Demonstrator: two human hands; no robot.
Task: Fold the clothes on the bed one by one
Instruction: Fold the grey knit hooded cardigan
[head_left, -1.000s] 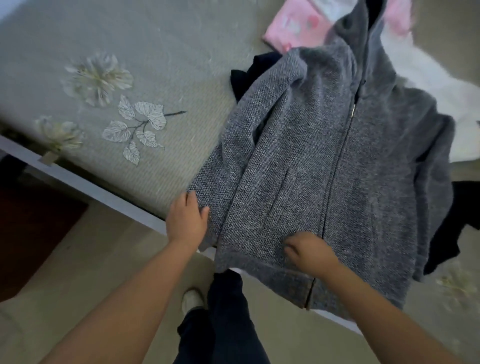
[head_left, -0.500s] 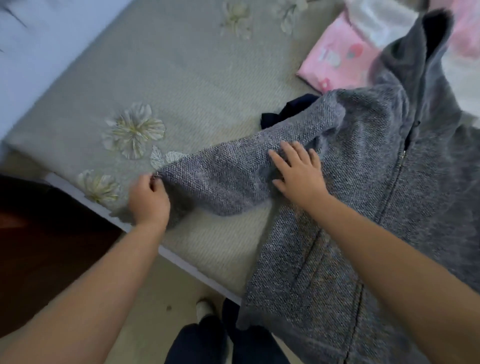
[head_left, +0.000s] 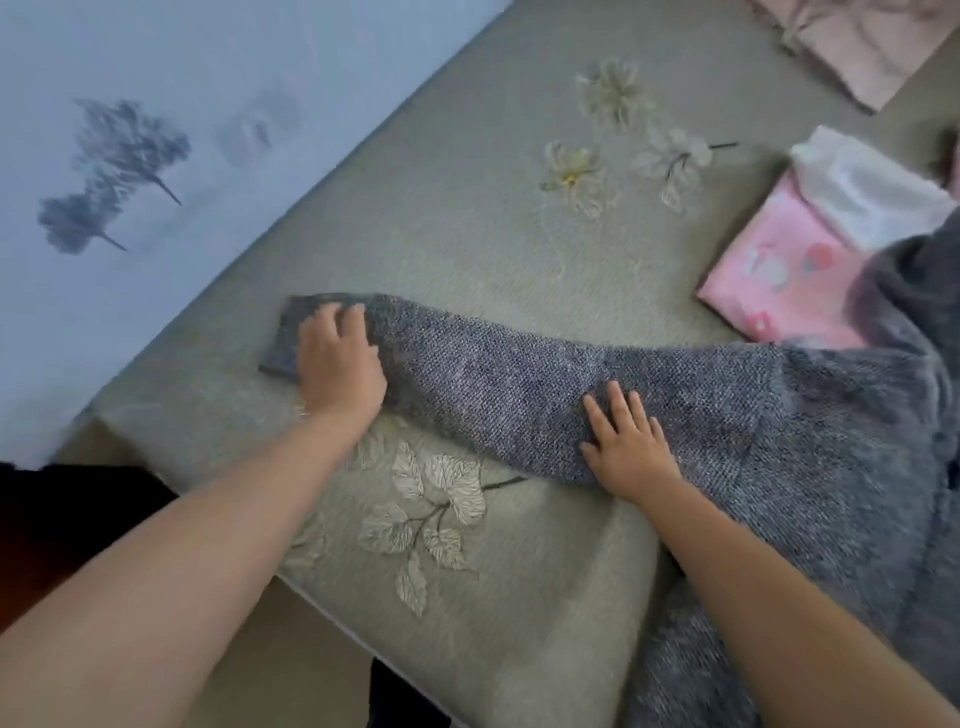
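Observation:
A grey knit zip hoodie (head_left: 810, 452) lies on the bed (head_left: 467, 244), its body at the right edge of view. One sleeve (head_left: 493, 379) is stretched flat to the left across the bed. My left hand (head_left: 337, 364) rests on the sleeve near its cuff, fingers lying loosely over the fabric. Flat on the sleeve nearer the shoulder is my right hand (head_left: 626, 441), with its fingers straight.
A folded pink garment (head_left: 779, 275) with a white one (head_left: 872, 192) on it sits at the right, partly under the hoodie. Pale pink folded cloth (head_left: 862, 47) lies at the top right. A wall (head_left: 156, 156) borders the bed on the left; floor shows below.
The sleeve has been pulled out straight to the left and laid flat. My left hand moved up along it to the cuff; my right hand now presses mid-sleeve.

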